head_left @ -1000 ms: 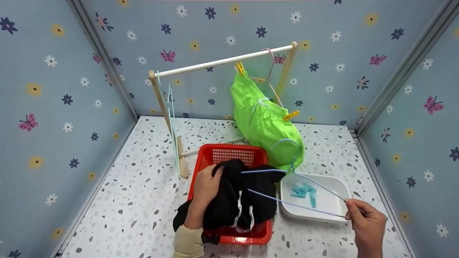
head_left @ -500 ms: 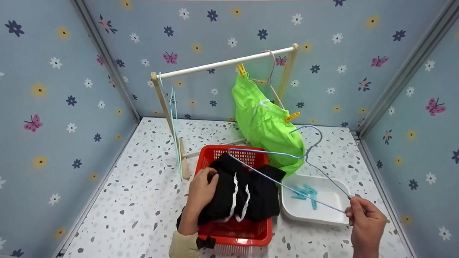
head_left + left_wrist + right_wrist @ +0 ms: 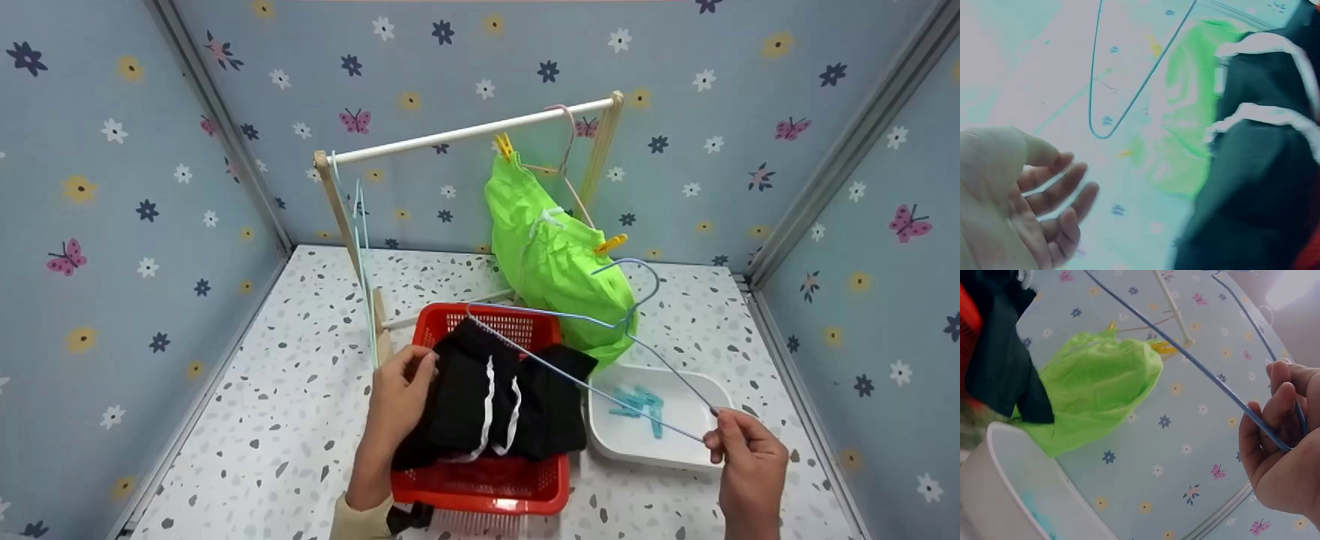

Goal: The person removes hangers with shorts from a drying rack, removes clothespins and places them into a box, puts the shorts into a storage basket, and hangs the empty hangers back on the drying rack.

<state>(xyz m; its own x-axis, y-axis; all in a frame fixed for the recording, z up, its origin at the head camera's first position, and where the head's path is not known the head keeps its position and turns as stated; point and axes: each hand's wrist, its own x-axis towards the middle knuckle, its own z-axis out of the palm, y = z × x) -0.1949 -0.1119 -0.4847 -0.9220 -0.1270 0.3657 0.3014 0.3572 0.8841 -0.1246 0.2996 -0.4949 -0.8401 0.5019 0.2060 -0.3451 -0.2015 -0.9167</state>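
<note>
My right hand (image 3: pixel 750 454) grips one end corner of a blue wire hanger (image 3: pixel 551 367); the right wrist view shows fingers curled round the hanger (image 3: pixel 1185 354). Its hook points up and its far corner hovers over the black shorts (image 3: pixel 465 405), which lie across the red basket (image 3: pixel 480 504) with two white drawstrings on top. Just left of the shorts is my left hand (image 3: pixel 397 394), its fingers loosely bent. In the left wrist view the left hand (image 3: pixel 1039 214) holds nothing and is apart from both the hanger (image 3: pixel 1091 84) and the shorts (image 3: pixel 1247 191).
Behind stands a rack with a white rail (image 3: pixel 465 133). Green shorts (image 3: pixel 547 255) hang there from a pink hanger (image 3: pixel 571 142), pinned by yellow clothespins (image 3: pixel 611 244). Pale teal hangers (image 3: pixel 364 262) hang at the rail's left end. A white tray (image 3: pixel 667 455) holds teal clothespins (image 3: pixel 637 403).
My left hand has let go of the black shorts and drawn back leftward. The hanger's far corner has come out from the shorts, risen, and then shifted slightly left with my right hand.
</note>
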